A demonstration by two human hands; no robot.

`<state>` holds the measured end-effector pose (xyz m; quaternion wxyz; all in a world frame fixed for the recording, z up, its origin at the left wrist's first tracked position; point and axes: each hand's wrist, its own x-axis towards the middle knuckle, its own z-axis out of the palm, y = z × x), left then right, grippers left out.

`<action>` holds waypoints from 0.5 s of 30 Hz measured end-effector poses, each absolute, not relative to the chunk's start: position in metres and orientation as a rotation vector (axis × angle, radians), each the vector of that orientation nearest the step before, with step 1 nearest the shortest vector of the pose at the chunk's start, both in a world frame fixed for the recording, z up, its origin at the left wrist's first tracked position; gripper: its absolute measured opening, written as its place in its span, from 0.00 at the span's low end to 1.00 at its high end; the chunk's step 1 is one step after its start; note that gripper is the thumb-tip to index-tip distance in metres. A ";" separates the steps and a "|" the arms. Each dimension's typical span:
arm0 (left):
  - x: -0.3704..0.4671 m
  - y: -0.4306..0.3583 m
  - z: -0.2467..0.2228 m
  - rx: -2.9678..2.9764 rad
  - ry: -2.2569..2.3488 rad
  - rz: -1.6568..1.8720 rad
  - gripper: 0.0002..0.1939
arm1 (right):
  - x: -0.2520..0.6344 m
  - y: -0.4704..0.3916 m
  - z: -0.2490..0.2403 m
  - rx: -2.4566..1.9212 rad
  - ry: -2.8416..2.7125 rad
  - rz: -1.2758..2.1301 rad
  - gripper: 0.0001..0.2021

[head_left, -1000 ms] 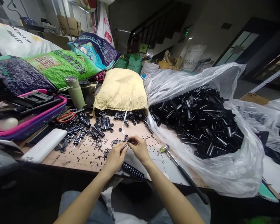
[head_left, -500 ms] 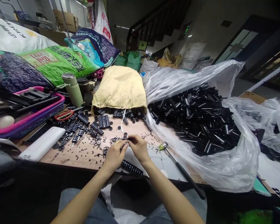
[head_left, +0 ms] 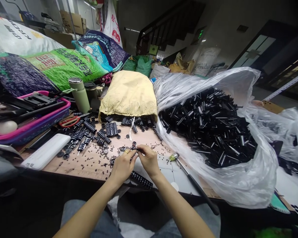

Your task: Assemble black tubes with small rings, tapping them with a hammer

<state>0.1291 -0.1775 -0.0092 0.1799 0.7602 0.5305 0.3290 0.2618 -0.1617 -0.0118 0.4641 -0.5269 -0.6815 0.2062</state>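
Note:
My left hand (head_left: 123, 164) and my right hand (head_left: 148, 159) meet above the front middle of the table, fingers pinched around a small dark part too small to make out. Black discs (head_left: 123, 149) and many tiny dark rings (head_left: 89, 161) lie scattered left of my hands. Just below them, at the table's front edge, is a black strip with white characters (head_left: 142, 180). Stacks of black lettered wheels (head_left: 111, 129) sit behind my left hand. A hammer (head_left: 188, 172) with a yellowish head lies to the right of my right hand.
A cream bag (head_left: 129, 94) stands behind my hands. To the right, an open clear plastic bag (head_left: 265, 172) holds a heap of black parts (head_left: 213, 125). On the left are a pink-rimmed basket (head_left: 66, 107), a white box (head_left: 46, 152), red scissors (head_left: 69, 122) and a green bottle (head_left: 81, 97).
The view has shifted slightly. Both hands stay together at the same spot, with the fingers moved a little around the small part.

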 end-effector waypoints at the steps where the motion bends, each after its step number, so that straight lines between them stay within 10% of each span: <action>1: 0.129 -0.178 -0.010 2.148 1.495 0.931 0.15 | 0.261 -0.163 -0.012 -1.294 -1.681 0.496 0.12; 15: 0.118 -0.171 -0.029 1.575 1.367 1.240 0.17 | 0.268 -0.107 -0.019 -1.535 -2.188 0.419 0.15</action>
